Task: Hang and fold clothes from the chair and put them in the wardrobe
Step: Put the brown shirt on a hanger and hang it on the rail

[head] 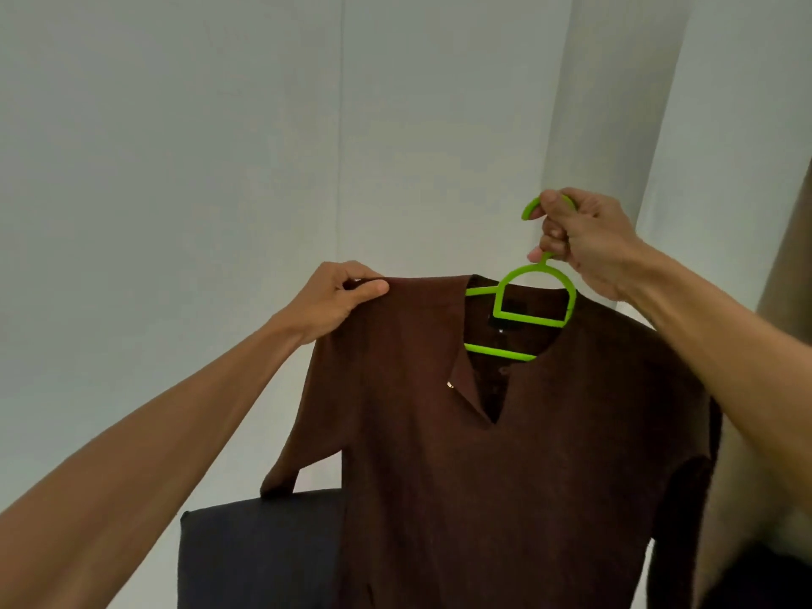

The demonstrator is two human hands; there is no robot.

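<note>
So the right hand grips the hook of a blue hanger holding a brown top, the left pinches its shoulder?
No: in the head view the hanger is green, not blue. The right hand grips its hook; the left hand pinches the brown top at the shoulder.

Brown shirt [505, 454] (V-necked) on green hanger [534, 296]

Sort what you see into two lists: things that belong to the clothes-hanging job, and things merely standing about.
Job: brown shirt, pinched at the shoulder by the left hand; green hanger, gripped by the right hand; dark chair.
Just there: white wall; white pillar.
</note>
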